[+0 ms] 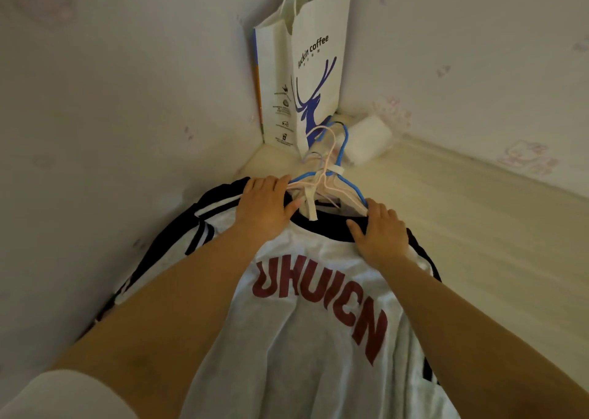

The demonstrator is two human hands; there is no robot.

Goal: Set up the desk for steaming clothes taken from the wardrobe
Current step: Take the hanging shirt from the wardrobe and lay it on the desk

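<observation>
- Against the corner stands one white paper bag [314, 77], our landmark.
- Just in front of the bag, our white T-shirt [312, 307] with red letters lies spread on the cream desk [462, 214], collar toward the bag.
- Our left hand [266, 202] rests flat on the shirt's left shoulder, fingers relaxed and straight, gripping nothing.
- Our right hand [377, 227] presses the right shoulder, fingers spread, released.
- Between collar and bag we count at least two hangers [331, 167], one blue, one pink; more we cannot tell.

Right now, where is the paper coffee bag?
In the head view, the paper coffee bag stands upright in the corner where the two walls meet, just behind the hangers at the shirt's collar.
</observation>
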